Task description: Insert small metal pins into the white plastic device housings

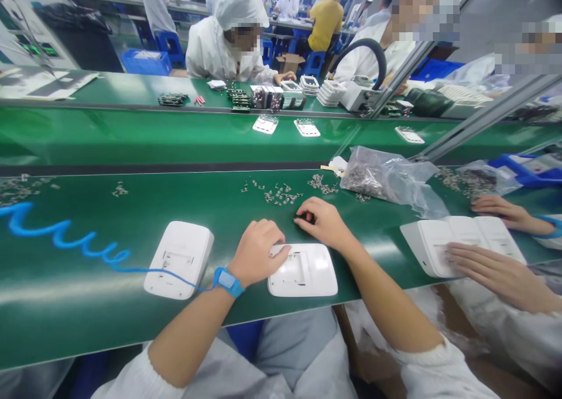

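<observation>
The left hand (260,251), half-curled, thumbs the corner of the white housing (305,270) flat on the green bench (109,223), firm grip unconfirmed; the right hand (322,220) is curled, contents unclear; housing seemingly light, stiff, slick, best held by opposite edges.

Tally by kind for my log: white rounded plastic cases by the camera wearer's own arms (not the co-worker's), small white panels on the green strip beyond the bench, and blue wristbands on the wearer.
White rounded plastic cases: 2
Small white rounded panels: 3
Blue wristband, left wrist: 1
Total: 6
</observation>
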Motion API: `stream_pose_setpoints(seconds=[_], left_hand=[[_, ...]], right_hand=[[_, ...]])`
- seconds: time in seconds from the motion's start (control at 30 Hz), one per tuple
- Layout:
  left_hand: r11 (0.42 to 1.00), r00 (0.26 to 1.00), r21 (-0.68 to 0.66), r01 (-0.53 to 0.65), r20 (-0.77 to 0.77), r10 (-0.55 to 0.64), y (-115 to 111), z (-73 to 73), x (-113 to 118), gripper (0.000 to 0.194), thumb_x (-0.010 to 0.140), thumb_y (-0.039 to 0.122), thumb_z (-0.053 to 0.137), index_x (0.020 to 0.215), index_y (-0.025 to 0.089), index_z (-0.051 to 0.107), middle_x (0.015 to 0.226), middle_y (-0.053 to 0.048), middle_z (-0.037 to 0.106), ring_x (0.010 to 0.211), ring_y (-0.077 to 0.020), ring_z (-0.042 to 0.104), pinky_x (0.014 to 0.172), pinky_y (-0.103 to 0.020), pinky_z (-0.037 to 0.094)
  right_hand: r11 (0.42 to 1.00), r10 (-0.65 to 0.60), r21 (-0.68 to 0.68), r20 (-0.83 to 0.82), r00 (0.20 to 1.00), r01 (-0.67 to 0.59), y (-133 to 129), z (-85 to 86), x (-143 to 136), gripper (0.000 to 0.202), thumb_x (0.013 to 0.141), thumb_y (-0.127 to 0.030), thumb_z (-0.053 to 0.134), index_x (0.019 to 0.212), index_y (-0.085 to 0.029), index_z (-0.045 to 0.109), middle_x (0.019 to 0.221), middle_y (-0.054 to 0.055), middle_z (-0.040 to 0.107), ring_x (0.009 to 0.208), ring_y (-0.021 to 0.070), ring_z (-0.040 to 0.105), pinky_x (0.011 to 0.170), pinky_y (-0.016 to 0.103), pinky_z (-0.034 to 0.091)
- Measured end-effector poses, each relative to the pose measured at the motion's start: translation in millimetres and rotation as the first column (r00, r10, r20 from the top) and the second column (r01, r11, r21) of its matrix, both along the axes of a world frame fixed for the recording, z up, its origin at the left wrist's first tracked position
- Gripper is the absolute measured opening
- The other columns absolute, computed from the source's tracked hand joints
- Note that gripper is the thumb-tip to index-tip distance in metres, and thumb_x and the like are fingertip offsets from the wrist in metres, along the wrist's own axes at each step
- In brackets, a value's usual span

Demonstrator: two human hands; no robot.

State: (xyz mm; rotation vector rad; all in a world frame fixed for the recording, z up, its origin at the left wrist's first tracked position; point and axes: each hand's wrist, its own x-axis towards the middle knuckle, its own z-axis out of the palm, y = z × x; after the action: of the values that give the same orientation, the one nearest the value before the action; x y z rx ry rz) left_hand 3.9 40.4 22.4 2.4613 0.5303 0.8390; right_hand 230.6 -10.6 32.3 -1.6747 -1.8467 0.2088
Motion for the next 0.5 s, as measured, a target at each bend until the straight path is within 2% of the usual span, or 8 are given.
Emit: stream_pose_setpoints(seconds=[0.13, 0.3, 0.4, 0.5], left_hand=[[0.998, 0.999, -0.056, -0.029, -0.017, 0.028, 1.1, -0.3, 1.9, 0.015, 0.089, 0.025, 0.058, 0.075, 0.019, 0.054, 0.078, -0.002, 0.06, 0.077, -0.0166, 0.052, 0.072, -0.034, 0.037], [0.994, 0.996, -0.08, -0.078, -0.049, 0.075, 2.5, 0.8, 3.0, 0.017, 0.09, 0.023, 0.055, 0.073, 0.019, 0.051, 0.076, -0.002, 0.057, 0.075, -0.0161, 0.05, 0.072, -0.034, 0.039], [0.992, 0.995, -0.089, -0.091, -0.056, 0.086, 2.6, 1.5, 2.7, 0.017, 0.09, 0.022, 0.054, 0.073, 0.019, 0.051, 0.075, -0.001, 0.056, 0.075, -0.0159, 0.05, 0.072, -0.033, 0.039], [0.993, 0.996, -0.089, -0.078, -0.058, 0.073, 2.2, 1.2, 2.2, 0.018, 0.092, 0.022, 0.053, 0.074, 0.019, 0.052, 0.076, -0.002, 0.056, 0.075, -0.0159, 0.05, 0.072, -0.034, 0.039]], right_hand=[[0.993, -0.051, 0.104, 0.011, 0.999, 0.05, 20.5, 6.7, 27.7, 0.006, 0.084, -0.017, 0.062, 0.085, -0.018, 0.067, 0.087, 0.005, 0.062, 0.065, 0.0144, 0.054, 0.065, 0.031, 0.046], [1.0, -0.009, 0.018, 0.065, 0.998, 0.008, 51.4, -7.7, 54.6, 0.009, 0.085, -0.02, 0.063, 0.088, -0.017, 0.071, 0.082, 0.005, 0.062, 0.067, 0.0158, 0.056, 0.068, 0.031, 0.046], [0.999, -0.009, 0.052, 0.063, 0.998, 0.005, 52.9, -16.8, 55.0, 0.012, 0.088, -0.021, 0.059, 0.081, -0.018, 0.068, 0.081, 0.005, 0.063, 0.068, 0.0161, 0.056, 0.067, 0.031, 0.046], [0.994, -0.062, 0.087, -0.013, 0.998, 0.063, 44.4, -16.1, 54.2, 0.011, 0.089, -0.022, 0.058, 0.084, -0.018, 0.067, 0.078, 0.005, 0.066, 0.066, 0.0162, 0.058, 0.065, 0.03, 0.047]])
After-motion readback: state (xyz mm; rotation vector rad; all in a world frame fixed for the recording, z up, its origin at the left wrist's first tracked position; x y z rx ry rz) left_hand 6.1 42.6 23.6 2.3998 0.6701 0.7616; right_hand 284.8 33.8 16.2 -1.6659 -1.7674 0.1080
